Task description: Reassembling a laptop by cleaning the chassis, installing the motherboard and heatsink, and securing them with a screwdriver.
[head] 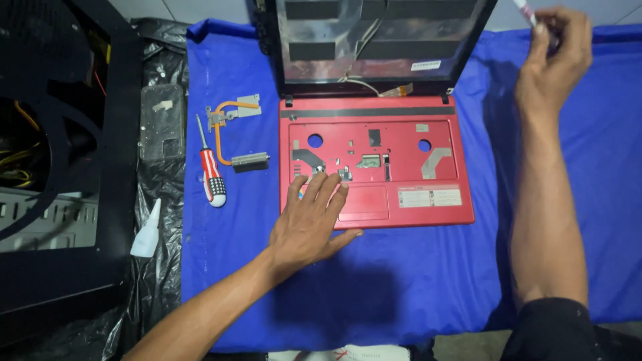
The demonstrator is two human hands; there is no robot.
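A red laptop (401, 127) with its keyboard removed lies open on a blue cloth (401, 281); its bare lid (381, 40) stands at the back with cables showing. My left hand (311, 224) rests flat, fingers spread, on the left of the palm rest beside the touchpad (364, 200). My right hand (552, 50) is raised at the top right, fingers closed on a small white and pink pen-like tool (525, 11) whose tip points up and left. The far end of that tool is hidden in my fingers.
Left of the laptop lie a red and white striped screwdriver (210, 170) and a copper heat pipe with metal fins (234, 134). On black plastic sheeting (160, 200) sit a grey metal plate (160, 120) and a white squeeze bottle (147, 230). A black computer case (60, 154) fills the left.
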